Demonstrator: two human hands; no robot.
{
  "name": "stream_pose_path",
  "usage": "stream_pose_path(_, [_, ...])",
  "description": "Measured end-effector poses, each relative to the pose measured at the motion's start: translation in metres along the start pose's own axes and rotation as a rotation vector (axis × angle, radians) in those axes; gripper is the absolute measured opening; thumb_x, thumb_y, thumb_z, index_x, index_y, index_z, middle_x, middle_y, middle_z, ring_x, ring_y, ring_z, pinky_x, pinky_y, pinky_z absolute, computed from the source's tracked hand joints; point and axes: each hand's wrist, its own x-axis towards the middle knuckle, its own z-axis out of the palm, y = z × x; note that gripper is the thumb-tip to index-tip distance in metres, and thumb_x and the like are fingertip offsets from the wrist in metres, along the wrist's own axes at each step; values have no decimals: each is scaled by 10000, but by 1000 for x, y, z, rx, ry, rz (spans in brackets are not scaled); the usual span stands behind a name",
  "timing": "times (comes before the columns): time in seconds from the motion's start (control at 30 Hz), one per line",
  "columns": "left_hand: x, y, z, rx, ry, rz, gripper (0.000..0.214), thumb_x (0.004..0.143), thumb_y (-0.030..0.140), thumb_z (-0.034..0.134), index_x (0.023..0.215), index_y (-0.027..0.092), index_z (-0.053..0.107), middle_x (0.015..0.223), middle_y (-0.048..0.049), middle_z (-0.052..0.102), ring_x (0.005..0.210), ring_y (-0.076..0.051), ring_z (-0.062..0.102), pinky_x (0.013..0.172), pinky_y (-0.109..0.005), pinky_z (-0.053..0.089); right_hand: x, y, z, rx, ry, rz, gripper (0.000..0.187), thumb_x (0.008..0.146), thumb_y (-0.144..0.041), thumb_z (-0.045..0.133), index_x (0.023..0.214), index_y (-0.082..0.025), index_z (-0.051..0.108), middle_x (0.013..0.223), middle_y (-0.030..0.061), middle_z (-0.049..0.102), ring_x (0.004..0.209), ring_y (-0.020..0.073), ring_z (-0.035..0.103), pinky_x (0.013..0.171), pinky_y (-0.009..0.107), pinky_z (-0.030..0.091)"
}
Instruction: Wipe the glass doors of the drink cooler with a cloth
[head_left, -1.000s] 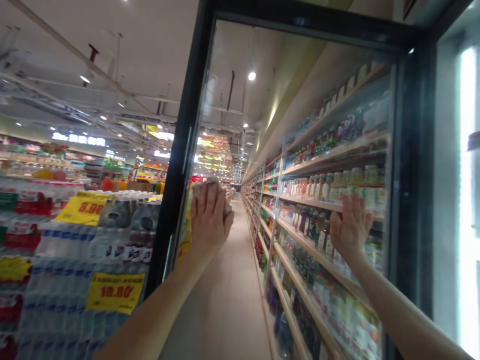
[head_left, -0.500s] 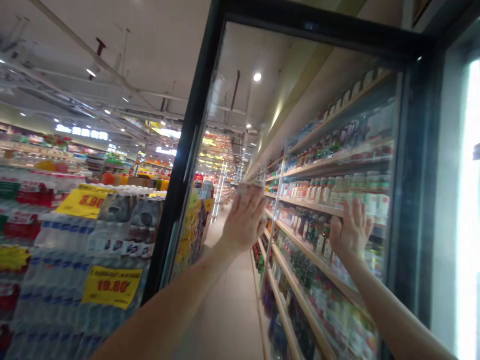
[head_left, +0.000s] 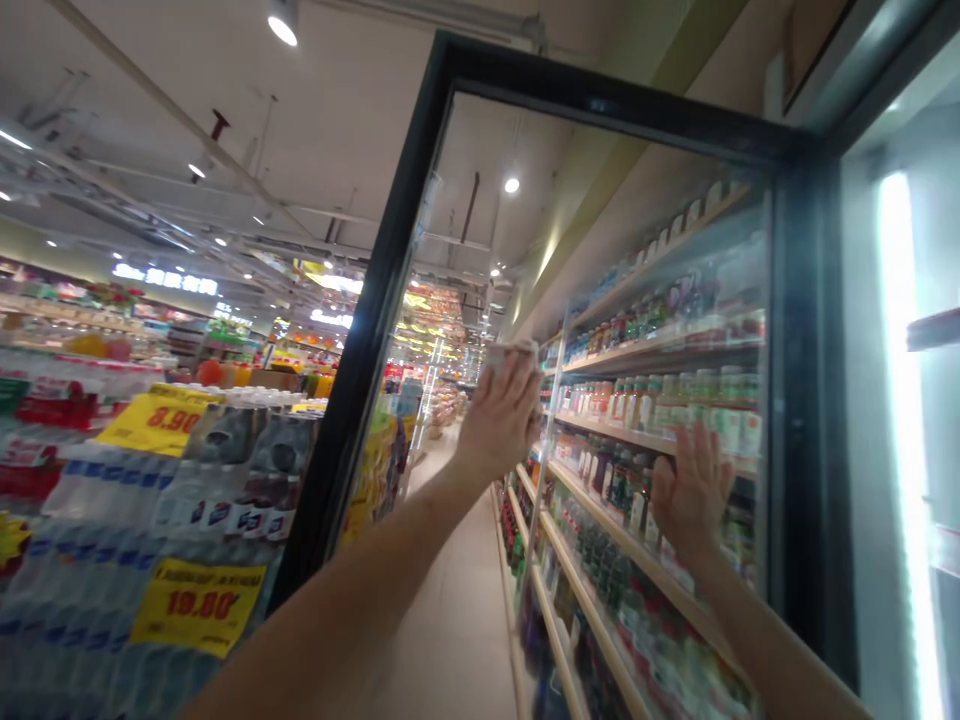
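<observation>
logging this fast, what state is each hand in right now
Left hand: holding a pale cloth against the glass door.
Right hand: open, nothing seen in it.

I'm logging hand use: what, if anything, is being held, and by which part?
The left hand holds a pale cloth against the glass door; its upper edge shows above the hand, the held part is hidden. The right hand holds nothing visible.

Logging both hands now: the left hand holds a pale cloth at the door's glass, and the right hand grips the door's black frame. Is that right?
Not quite: the head view shows the right hand open, palm toward the glass, not gripping the black frame. The left hand does hold the pale cloth at the glass.
</observation>
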Motion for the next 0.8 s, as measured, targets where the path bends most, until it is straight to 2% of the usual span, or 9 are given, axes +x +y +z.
stream_pose_path(0.1, [-15,28,8,-69,-39,330,465,906,351,362,1324,166,451,1481,-58,369,1399,-234,251,1155,-442,210,-1,0,1,-3,14,-50,528,908,-317,346,1421,-193,352,1470,158,361,1380,306,291,1062,554,270])
stream_pose_path(0.17, [-11,25,8,-89,-46,374,461,911,362,352,1318,173,456,1480,-50,372,1396,-217,262,1157,-421,219,-1,0,1,4,22,-70,530,904,-301,356,1426,-207,344,1466,152,369,1378,301,298,1064,543,274])
stream_pose_path(0.33, [29,-25,-3,-29,64,-282,519,870,358,438,1328,113,427,1526,-154,237,1416,-313,175,1131,-513,233,0,-2,1,16,22,-49,524,898,-298,365,1413,-200,371,1453,153,390,1375,299,305,1066,550,272])
stream_pose_path(0.4, [35,-22,1,-18,72,-433,557,858,367,459,1340,93,409,1532,-179,199,1418,-345,136,1132,-544,203,1,-3,0,8,15,-36,513,897,-303,361,1394,-184,403,1441,156,408,1373,296,309,1066,545,278])
stream_pose_path(0.47, [29,3,10,-41,22,-301,570,870,372,428,1361,86,386,1530,-179,205,1420,-339,130,1139,-535,187,2,-3,0,1,16,-30,503,899,-307,355,1376,-165,429,1433,160,418,1372,293,310,1069,537,277])
stream_pose_path(0.57, [14,46,25,-119,-62,211,579,892,361,348,1408,101,321,1524,-123,256,1424,-266,160,1162,-460,171,2,-3,0,2,25,-38,500,899,-310,349,1367,-156,439,1438,161,412,1373,288,308,1075,529,267])
stream_pose_path(0.63, [13,55,30,-143,-87,384,605,890,360,324,1433,98,269,1523,-96,269,1423,-231,176,1170,-421,164,2,-3,1,2,26,-42,504,896,-306,351,1374,-166,428,1445,156,402,1375,285,303,1075,526,262])
stream_pose_path(0.7, [24,42,29,-126,-71,258,626,885,358,319,1440,77,244,1520,-107,270,1419,-239,189,1166,-427,173,2,-4,2,-5,25,-49,508,893,-299,357,1381,-172,415,1448,152,397,1378,283,295,1077,523,253])
stream_pose_path(0.8, [43,15,24,-84,11,-149,648,879,371,330,1425,30,255,1517,-170,249,1416,-304,176,1147,-501,189,2,-5,3,-20,14,-50,506,894,-286,356,1384,-168,405,1457,151,384,1384,280,280,1083,519,239])
